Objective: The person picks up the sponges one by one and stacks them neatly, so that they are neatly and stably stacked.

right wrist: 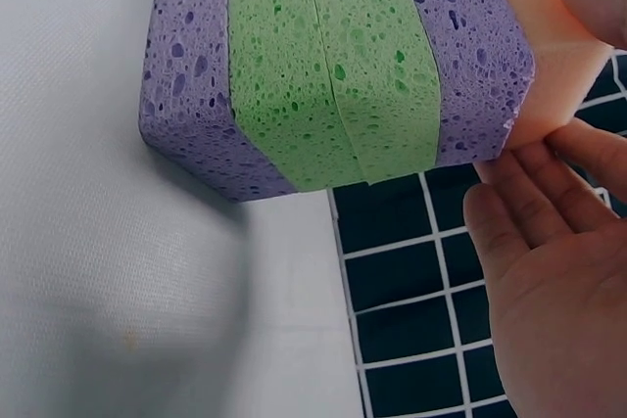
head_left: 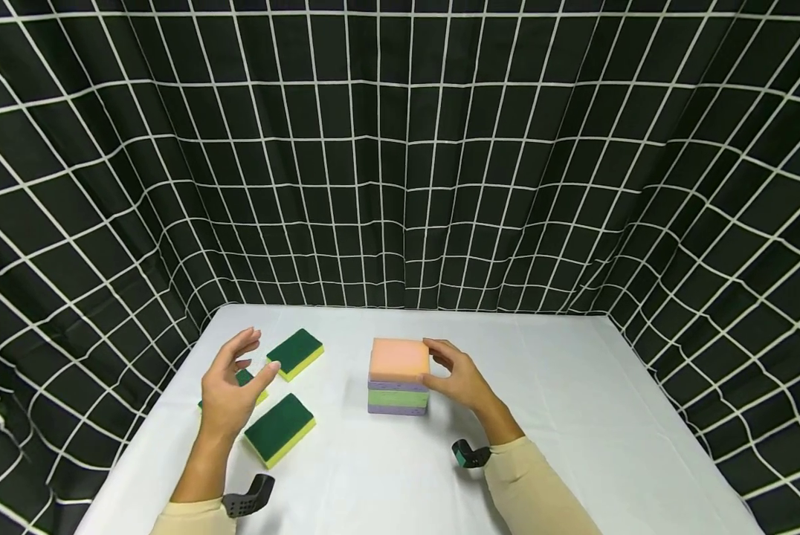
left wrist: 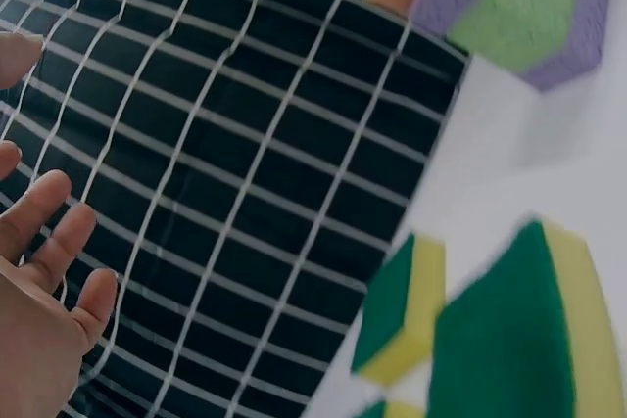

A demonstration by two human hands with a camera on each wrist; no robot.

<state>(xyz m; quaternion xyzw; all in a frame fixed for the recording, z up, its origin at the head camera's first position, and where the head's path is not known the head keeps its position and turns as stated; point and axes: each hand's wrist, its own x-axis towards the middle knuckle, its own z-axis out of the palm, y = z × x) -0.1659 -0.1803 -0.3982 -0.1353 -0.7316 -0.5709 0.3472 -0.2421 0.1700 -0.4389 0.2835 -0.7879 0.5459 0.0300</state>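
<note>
In the head view, my right hand (head_left: pixel 465 377) holds the orange sponge (head_left: pixel 398 360) at its right end, thumb on the near edge and fingers at the far edge. This sponge tops a stack of purple sponges and green sponges (head_left: pixel 398 398). From the right wrist view, two green layers (right wrist: pixel 333 75) lie between purple ones (right wrist: pixel 186 75), and the thumb and fingertips touch the orange sponge (right wrist: pixel 563 66). My left hand (head_left: pixel 229 397) hovers at the left, fingers spread and loosely bent, holding nothing. It partly hides a green-and-yellow scouring sponge (head_left: pixel 244 377).
Two more scouring sponges lie close to the left hand, one farther back (head_left: pixel 296 351) and one nearer (head_left: pixel 279 429), dark green side up. A white-covered table (head_left: pixel 560 394) bears everything. A black curtain with a white grid (head_left: pixel 400 186) surrounds the table's back and sides.
</note>
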